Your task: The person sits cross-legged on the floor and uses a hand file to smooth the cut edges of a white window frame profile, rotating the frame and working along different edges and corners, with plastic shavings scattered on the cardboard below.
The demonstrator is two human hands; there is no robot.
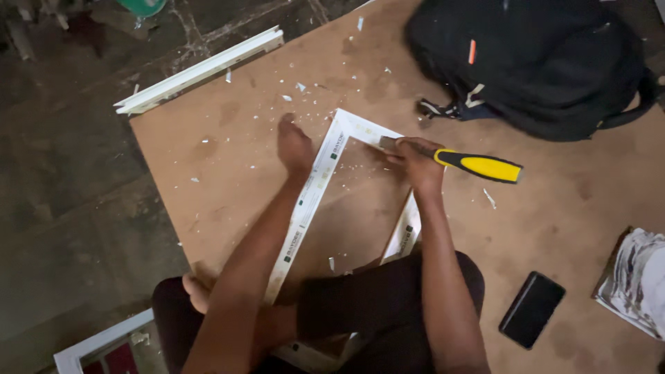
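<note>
Nearest me, my right hand [418, 161] has its fingers wrapped round a yellow-handled chisel [465, 162], blade at the white frame [313, 188] corner. Beyond, my left hand [294, 147] presses flat beside it. I judge trimming underway; careful, steady pushes next.

— What is the frame [312, 194] made of?
— It looks like smooth white plastic, a little glossy. My chisel [457, 161] has a yellow and black handle, also plastic, with a dull metal blade.
— And under it?
— A matt brown wood board [575, 201]. The bag [533, 62] is black cloth, the phone [531, 309] glossy.
</note>
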